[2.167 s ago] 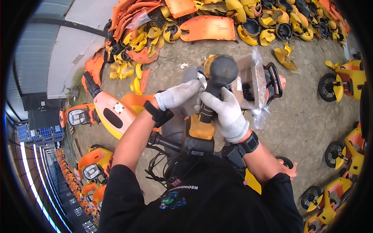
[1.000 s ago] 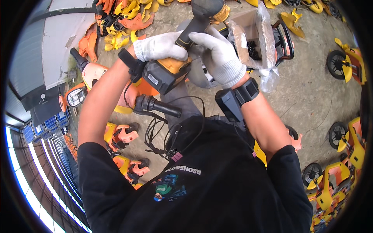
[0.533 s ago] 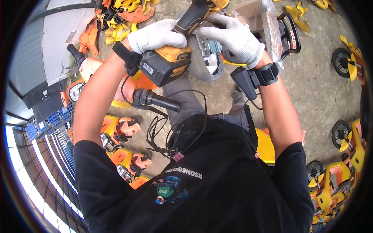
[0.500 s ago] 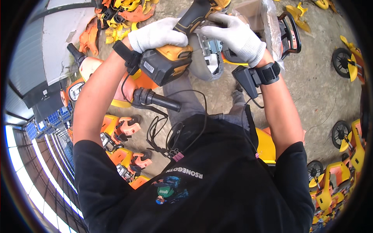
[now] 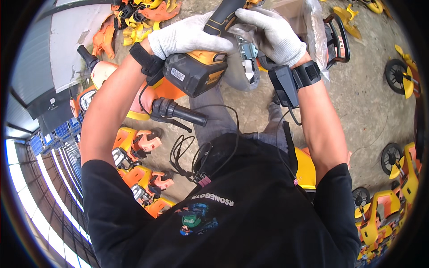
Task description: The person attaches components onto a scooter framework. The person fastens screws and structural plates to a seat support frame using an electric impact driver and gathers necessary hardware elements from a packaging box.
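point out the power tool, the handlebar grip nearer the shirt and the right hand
Power tool (image 5: 196, 73), head view: on its black battery.
Handlebar grip (image 5: 190, 115), head view: middle of its black cylinder.
Right hand (image 5: 280, 39), head view: middle of its white glove.

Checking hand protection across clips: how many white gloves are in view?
2. The left glove is on the left hand, at the power tool; the right glove is on the right hand. Others could be hidden.
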`<action>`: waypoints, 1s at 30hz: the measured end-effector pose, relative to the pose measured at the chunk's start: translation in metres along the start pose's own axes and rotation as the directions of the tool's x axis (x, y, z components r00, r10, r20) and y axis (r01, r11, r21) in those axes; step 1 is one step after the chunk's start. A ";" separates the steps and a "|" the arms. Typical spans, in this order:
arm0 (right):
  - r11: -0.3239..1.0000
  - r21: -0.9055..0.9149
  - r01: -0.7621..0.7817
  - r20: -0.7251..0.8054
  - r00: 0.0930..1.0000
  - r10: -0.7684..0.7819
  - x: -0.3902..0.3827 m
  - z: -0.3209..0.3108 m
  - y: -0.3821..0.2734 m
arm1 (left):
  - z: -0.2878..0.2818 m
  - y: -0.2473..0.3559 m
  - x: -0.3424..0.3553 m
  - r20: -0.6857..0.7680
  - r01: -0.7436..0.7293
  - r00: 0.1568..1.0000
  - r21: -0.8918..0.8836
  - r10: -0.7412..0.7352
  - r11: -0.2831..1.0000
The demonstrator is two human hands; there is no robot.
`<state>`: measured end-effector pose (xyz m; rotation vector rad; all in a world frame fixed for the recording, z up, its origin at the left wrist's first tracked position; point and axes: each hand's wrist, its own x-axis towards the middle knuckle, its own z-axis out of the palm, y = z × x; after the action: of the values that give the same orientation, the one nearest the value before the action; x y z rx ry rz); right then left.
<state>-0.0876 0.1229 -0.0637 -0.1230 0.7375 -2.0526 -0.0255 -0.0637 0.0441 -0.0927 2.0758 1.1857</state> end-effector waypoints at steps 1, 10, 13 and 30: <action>1.000 0.001 -0.001 0.001 1.000 0.001 0.000 0.002 -0.002 | 0.001 0.000 0.000 0.014 0.020 1.000 -0.001 -0.019 1.000; 0.861 -0.506 0.048 -0.053 0.995 -0.087 0.006 0.002 -0.018 | -0.008 -0.012 0.010 -0.064 0.015 0.998 -0.113 -0.023 0.994; 0.784 -0.603 0.150 0.006 0.983 -0.183 0.009 -0.004 -0.014 | -0.007 -0.015 0.008 -0.102 0.044 0.993 -0.112 -0.055 0.993; 0.004 -0.995 -0.099 -0.078 0.808 0.584 -0.103 -0.070 0.092 | -0.014 -0.024 -0.010 -0.179 0.034 0.983 -0.018 -0.037 0.999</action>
<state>0.0142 0.2006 -0.1516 -0.9874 1.6211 -0.5905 -0.0162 -0.0910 0.0368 -0.2510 2.2108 1.2095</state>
